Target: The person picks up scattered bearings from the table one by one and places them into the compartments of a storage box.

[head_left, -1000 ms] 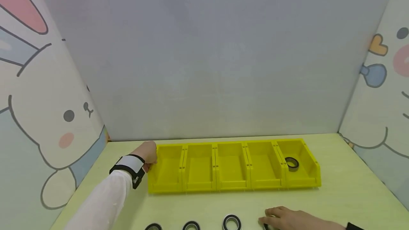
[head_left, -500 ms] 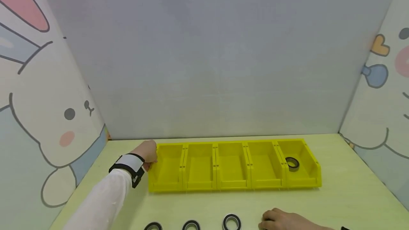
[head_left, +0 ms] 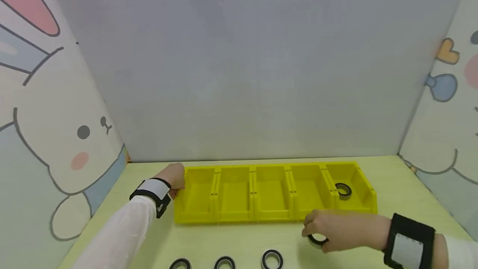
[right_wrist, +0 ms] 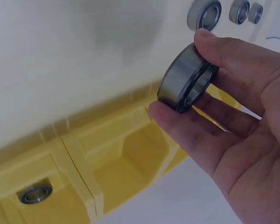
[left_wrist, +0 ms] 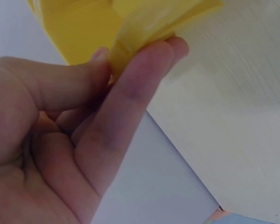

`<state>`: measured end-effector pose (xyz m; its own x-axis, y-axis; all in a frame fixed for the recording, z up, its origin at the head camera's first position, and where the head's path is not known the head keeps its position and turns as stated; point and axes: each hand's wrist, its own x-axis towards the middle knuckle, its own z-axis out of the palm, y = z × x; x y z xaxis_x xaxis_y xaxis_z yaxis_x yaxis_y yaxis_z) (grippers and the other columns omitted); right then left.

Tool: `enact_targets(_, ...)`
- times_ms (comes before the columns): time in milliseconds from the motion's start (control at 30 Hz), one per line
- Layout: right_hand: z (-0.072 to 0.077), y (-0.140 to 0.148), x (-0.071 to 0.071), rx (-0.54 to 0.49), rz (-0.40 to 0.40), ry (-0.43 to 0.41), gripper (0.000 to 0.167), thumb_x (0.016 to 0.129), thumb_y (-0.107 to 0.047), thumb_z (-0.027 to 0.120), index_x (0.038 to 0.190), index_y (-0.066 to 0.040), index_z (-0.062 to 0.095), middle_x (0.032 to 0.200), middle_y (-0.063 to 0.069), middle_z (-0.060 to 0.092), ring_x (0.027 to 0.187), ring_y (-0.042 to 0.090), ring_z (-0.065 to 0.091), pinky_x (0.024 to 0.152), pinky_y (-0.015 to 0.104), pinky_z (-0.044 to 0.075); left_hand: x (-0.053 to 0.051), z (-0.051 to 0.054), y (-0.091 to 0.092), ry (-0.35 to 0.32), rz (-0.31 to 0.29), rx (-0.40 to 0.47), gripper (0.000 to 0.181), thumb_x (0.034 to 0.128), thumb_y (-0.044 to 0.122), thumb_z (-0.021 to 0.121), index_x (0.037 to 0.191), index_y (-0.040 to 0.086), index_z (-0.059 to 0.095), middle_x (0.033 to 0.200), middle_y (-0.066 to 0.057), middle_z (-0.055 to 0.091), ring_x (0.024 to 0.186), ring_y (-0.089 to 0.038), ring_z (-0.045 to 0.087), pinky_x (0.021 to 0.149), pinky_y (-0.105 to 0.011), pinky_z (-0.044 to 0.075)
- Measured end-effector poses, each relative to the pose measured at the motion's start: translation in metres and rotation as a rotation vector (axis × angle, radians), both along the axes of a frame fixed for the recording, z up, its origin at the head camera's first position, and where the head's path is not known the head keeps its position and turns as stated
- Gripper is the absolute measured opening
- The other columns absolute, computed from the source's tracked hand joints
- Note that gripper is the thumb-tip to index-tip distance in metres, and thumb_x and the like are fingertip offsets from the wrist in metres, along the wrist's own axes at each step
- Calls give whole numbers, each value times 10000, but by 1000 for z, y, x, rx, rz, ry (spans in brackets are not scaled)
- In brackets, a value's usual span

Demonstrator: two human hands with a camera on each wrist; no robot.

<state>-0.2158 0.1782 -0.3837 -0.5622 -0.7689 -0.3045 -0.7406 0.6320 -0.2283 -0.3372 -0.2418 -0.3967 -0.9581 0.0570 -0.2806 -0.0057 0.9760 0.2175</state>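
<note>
Short cylindrical bearing ring of bright steel with black-faced rims (right_wrist: 178, 79): one, held between the fingers of the right hand (head_left: 332, 229), thumb at one side of its outer band and fingertips at the opposite side, bore left unblocked and turned toward the palm in the right wrist view; no long axis, being round. Position: appears raised off the pale yellow-green surface (head_left: 410, 202), on the person's side of the bin row's front edge, about in line with the fourth compartment from the left; the right hand is the nearer to that compartment, which lies beyond the fingers. Row of five joined yellow plastic bins (head_left: 233, 217): set toward the surface's far edge, long axis running left to right; its left end wall pinched by the fingers of the left hand (head_left: 172, 177). Second bearing ring (head_left: 344, 197): in the rightmost compartment, toward that compartment's left side. Three similar rings (head_left: 264, 259): lying apart from one another in a line on the surface, between bin row and person, left of the held ring.
</note>
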Motion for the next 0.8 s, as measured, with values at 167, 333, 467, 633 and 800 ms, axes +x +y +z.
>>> enact_targets(167, 27, -8, -23, 68, -34, 43, 387, 761, -152, 772, 1130, -215, 673, 1124, -63, 603, 984, 57, 559, 796, 206, 522, 1, 0, 1, 0, 7, 15, 147, 844, -7, 646, 721, -48, 576, 539, -131, 616, 473, -231, 655, 421, -248, 533)
enact_targets(333, 31, -15, -50, 65, -10, 90, 358, 779, -108, 757, 1126, -143, 676, 1077, -17, 620, 937, 110, 570, 801, 221, 525, 2, 0, -1, 0, 10, 15, 159, 845, -4, 649, 709, -38, 573, 539, -133, 621, 466, -219, 650, 425, -246, 534)
enact_targets(467, 22, -19, -72, 57, -16, 166, 352, 787, -101, 752, 1130, -109, 673, 1046, 14, 624, 849, 119, 545, 787, 232, 532, 2, 0, -1, 6, 4, 2, 170, 845, -4, 646, 696, -33, 571, 528, -125, 616, 459, -213, 647, 418, -238, 527)
enact_targets(633, 9, -21, -94, 81, -37, 224, 343, 780, -88, 758, 1113, -110, 680, 1000, 15, 626, 796, 118, 497, 774, 241, 527, 4, 1, 0, 10, 4, 0, 175, 849, -1, 643, 691, -37, 576, 529, -125, 615, 472, -224, 655, 415, -236, 525)
enact_targets(800, 7, -21, -103, 72, -60, 218, 289, 768, -34, 747, 1042, -97, 678, 929, 14, 595, 760, 135, 473, 696, 235, 494, 7, 2, 1, 11, 11, 2, 142, 847, -8, 640, 724, -40, 576, 544, -122, 607, 464, -218, 648, 423, -245, 531)
